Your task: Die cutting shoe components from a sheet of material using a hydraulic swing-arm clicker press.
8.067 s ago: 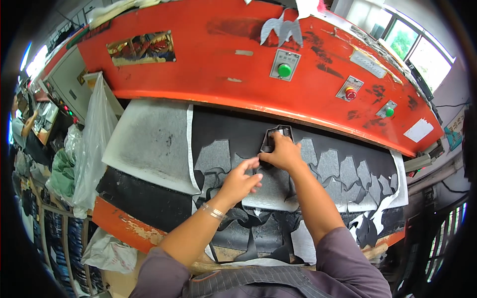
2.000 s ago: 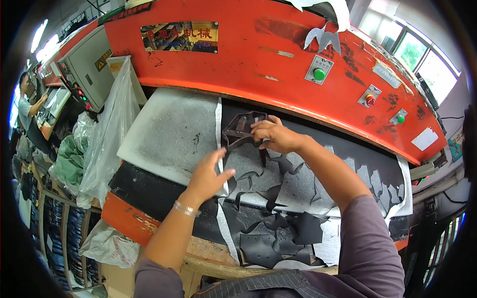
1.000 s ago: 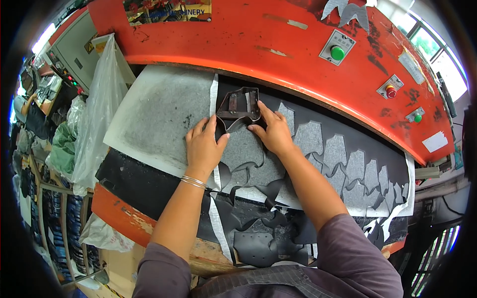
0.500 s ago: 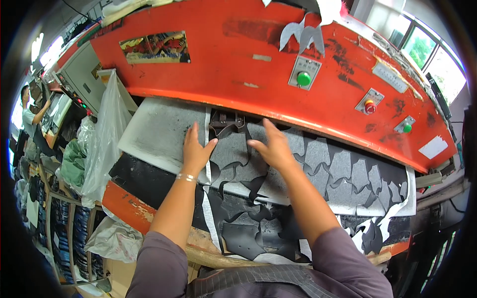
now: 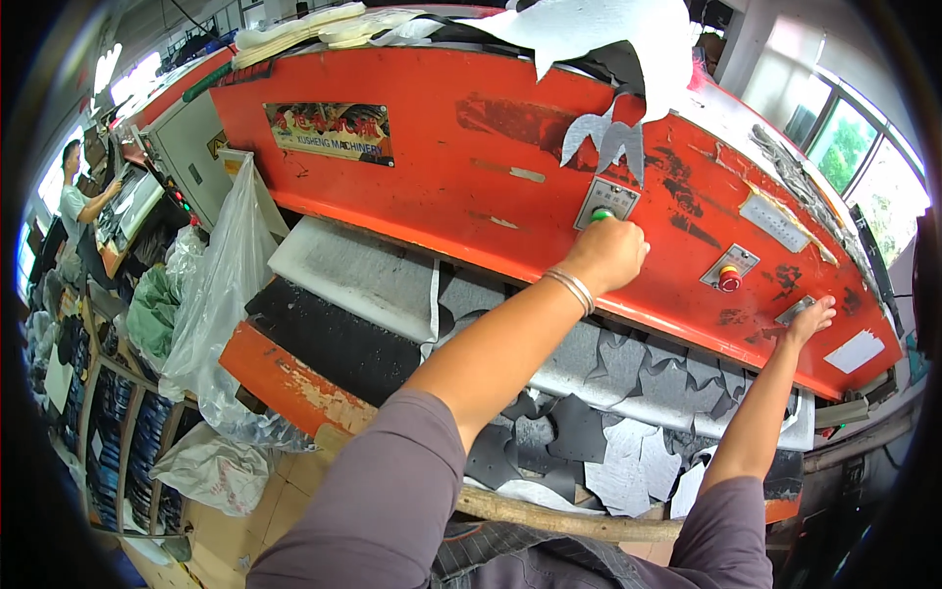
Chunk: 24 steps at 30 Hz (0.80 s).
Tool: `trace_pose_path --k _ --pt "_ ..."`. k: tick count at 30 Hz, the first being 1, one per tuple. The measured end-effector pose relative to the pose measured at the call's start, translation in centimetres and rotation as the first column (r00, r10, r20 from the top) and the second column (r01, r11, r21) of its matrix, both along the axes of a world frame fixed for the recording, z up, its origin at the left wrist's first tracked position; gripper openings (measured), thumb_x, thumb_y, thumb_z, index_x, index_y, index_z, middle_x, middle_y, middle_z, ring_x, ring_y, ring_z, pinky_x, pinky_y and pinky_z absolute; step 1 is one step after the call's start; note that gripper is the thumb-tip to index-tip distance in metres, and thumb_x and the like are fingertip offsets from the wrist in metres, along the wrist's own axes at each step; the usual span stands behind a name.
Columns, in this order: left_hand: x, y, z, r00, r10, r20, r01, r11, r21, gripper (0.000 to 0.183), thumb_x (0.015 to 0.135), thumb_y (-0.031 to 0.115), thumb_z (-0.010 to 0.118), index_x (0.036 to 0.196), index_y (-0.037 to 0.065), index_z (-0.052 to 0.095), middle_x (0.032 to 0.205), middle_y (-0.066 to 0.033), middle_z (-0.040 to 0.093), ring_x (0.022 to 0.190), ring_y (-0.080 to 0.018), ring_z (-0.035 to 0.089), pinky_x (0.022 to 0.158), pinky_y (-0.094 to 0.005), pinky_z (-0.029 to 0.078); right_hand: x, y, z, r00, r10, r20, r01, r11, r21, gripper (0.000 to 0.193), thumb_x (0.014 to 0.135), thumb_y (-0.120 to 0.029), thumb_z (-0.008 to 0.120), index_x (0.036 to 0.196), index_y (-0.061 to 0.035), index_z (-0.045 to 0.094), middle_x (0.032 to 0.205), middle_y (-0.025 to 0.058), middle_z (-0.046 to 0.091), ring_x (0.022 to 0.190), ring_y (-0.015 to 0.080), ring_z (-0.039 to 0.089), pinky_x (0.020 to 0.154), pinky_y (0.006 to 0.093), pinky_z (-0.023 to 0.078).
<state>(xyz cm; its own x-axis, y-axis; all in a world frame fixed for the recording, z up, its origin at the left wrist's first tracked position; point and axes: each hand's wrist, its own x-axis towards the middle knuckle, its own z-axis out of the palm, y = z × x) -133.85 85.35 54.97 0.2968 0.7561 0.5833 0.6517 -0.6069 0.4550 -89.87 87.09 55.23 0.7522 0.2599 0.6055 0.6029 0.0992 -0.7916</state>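
My left hand [image 5: 608,250] is curled into a fist against the green button [image 5: 601,212] on the front of the big red press head [image 5: 442,167]. Farther right, my right hand [image 5: 811,317] has its fingertips on a small grey switch plate on the same panel. A red button [image 5: 728,279] sits between the two hands. Under the press head lies a grey sheet [image 5: 628,363] with many shapes cut out of it, on a black bed [image 5: 334,339]. No cutting die is visible on the sheet.
Loose dark and grey offcuts [image 5: 574,447] pile at the bed's front edge. A clear plastic bag [image 5: 211,314] hangs at the left, with another person [image 5: 77,204] working beyond it. White and dark scraps [image 5: 589,29] lie on top of the machine.
Both hands have left the metal die on the grey sheet and risen to the panel. The left now presses the green button, the right touches the switch at the right.
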Motion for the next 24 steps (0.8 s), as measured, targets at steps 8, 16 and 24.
trace_pose_path --k 8,16,24 --pt "-10.5 -18.6 -9.1 1.0 -0.021 0.017 0.026 0.915 -0.403 0.033 0.092 0.032 0.054 0.076 0.005 0.062 0.075 -0.0165 0.061 0.077 -0.0365 0.06 0.067 -0.0459 0.047 -2.0 -12.6 0.0 0.938 0.344 -0.046 -0.341 0.938 0.053 0.068 0.098 -0.044 0.047 0.146 0.0006 0.029 0.152 0.0153 0.028 0.139 0.0252 0.029 0.111 0.0382 0.025" --pt "-15.8 -35.1 -14.1 0.97 0.197 -0.142 -0.237 0.892 -0.385 0.021 0.082 0.028 0.064 0.072 0.009 0.067 0.077 -0.0065 0.062 0.079 -0.0276 0.061 0.074 -0.0405 0.046 -23.5 -14.1 0.7 0.631 0.731 0.258 -0.767 0.638 0.068 0.031 0.096 -0.022 0.054 0.12 -0.0021 0.057 0.113 0.0085 0.061 0.108 0.0191 0.056 0.096 0.0337 0.042" --pt "-16.0 -34.9 -14.2 0.932 0.343 -0.119 -0.363 0.883 -0.299 0.018 0.078 0.024 0.064 0.068 0.01 0.066 0.076 -0.0056 0.063 0.08 -0.0261 0.06 0.078 -0.0393 0.044 -44.3 -16.9 -4.2 0.089 0.989 0.117 -0.869 0.135 -0.477 0.034 0.083 -0.023 0.07 0.111 -0.0033 0.063 0.108 0.0158 0.066 0.103 0.0297 0.062 0.091 0.0367 0.047"
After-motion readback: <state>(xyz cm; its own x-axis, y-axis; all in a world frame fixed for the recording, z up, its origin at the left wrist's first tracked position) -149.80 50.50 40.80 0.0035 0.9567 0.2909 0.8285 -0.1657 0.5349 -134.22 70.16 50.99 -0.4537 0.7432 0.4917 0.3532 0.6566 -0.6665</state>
